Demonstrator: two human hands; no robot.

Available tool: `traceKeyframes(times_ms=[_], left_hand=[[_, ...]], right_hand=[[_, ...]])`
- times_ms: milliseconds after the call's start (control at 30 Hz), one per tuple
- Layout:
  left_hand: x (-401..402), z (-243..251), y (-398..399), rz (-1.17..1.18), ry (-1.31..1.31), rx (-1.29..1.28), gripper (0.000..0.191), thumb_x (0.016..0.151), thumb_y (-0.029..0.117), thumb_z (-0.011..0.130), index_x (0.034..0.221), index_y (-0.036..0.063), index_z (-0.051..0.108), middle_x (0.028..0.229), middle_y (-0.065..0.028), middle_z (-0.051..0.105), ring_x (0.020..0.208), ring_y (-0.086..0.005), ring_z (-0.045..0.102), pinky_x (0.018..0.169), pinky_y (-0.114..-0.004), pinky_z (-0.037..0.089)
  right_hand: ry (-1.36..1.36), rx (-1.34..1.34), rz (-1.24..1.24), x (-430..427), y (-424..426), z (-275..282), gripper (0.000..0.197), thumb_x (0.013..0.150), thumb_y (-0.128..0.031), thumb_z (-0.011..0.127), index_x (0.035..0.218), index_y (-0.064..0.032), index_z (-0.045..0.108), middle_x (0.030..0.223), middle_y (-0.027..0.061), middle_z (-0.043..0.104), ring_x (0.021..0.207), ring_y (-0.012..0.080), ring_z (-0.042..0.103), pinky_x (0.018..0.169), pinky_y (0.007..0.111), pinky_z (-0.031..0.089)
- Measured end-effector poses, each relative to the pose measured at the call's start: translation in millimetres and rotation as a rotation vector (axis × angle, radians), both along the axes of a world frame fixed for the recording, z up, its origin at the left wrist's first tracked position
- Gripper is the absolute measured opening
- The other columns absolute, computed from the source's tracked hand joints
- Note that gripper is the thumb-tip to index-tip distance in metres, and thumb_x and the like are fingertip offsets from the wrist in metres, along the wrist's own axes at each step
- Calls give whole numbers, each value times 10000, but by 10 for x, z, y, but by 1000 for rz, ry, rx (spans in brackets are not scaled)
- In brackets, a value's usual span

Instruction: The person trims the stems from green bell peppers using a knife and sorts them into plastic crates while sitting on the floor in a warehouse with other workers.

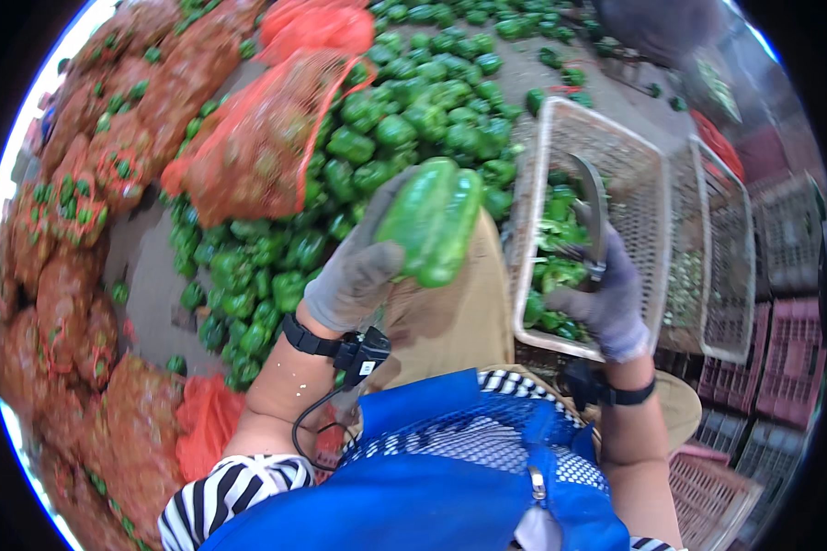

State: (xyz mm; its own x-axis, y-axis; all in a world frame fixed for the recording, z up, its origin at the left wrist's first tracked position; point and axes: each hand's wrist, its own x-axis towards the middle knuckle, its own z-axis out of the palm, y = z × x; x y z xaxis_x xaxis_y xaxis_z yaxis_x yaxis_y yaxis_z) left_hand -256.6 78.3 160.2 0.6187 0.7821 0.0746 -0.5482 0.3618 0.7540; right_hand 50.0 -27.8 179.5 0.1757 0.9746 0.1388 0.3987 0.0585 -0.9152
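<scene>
My gloved left hand (355,265) holds a large green bell pepper (430,220) over my knee, thumb at its near side and fingers along its left. A curved knife (595,200) is gripped in my gloved right hand (606,286), its blade pointing away from me and hooking left at the tip. That hand is above a white plastic crate (637,165), which holds several green peppers (558,265), some of them perhaps cut pieces. To the left of my knee, a heap of whole green bell peppers (393,131) covers the floor.
An orange-red mesh sack (255,148) lies open beside the heap. Filled mesh sacks (62,303) are stacked along the left. A second crate (727,255) stands right of the white one, near pink crates (792,358). A blurred dark shape (661,27) is at the top right.
</scene>
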Motion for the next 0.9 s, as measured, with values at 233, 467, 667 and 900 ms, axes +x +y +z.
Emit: traceKeyframes(times_ms=[233, 467, 667, 900], left_hand=[[1787, -149, 270, -466, 59, 145, 1025, 852, 478, 909, 1644, 82, 394, 1593, -96, 528, 1483, -239, 496, 1240, -426, 405], [2336, -790, 14, -588, 54, -226, 906, 895, 173, 842, 1649, 95, 346, 1465, -82, 611, 1362, -220, 599, 1176, -407, 470], [2374, -1046, 159, -517, 54, -386, 839, 866, 74, 813, 1583, 26, 379, 1309, -121, 695, 1202, -241, 700, 1085, -387, 539], [2360, -1201, 466, -205, 353, 14, 540, 877, -50, 719, 1380, 17, 533, 1205, -153, 777, 1120, -254, 735, 1085, -399, 523]], right_hand=[[1103, -33, -108, 556, -21, -89, 831, 918, -387, 844, 1574, -40, 469, 1319, 151, 689, 1141, 221, 730, 865, 340, 654], [1322, -211, -360, 743, -75, -462, 485, 1057, -418, 702, 1392, -71, 649, 1230, 100, 740, 1060, 204, 740, 890, 370, 645], [328, -265, -544, 1018, -130, -821, 448, 985, -374, 791, 1256, -26, 716, 1004, 74, 753, 810, 138, 685, 660, 317, 559], [-285, -238, -310, 852, -287, -909, 237, 906, -187, 770, 1116, -78, 772, 772, 98, 719, 651, 189, 661, 651, 347, 551]])
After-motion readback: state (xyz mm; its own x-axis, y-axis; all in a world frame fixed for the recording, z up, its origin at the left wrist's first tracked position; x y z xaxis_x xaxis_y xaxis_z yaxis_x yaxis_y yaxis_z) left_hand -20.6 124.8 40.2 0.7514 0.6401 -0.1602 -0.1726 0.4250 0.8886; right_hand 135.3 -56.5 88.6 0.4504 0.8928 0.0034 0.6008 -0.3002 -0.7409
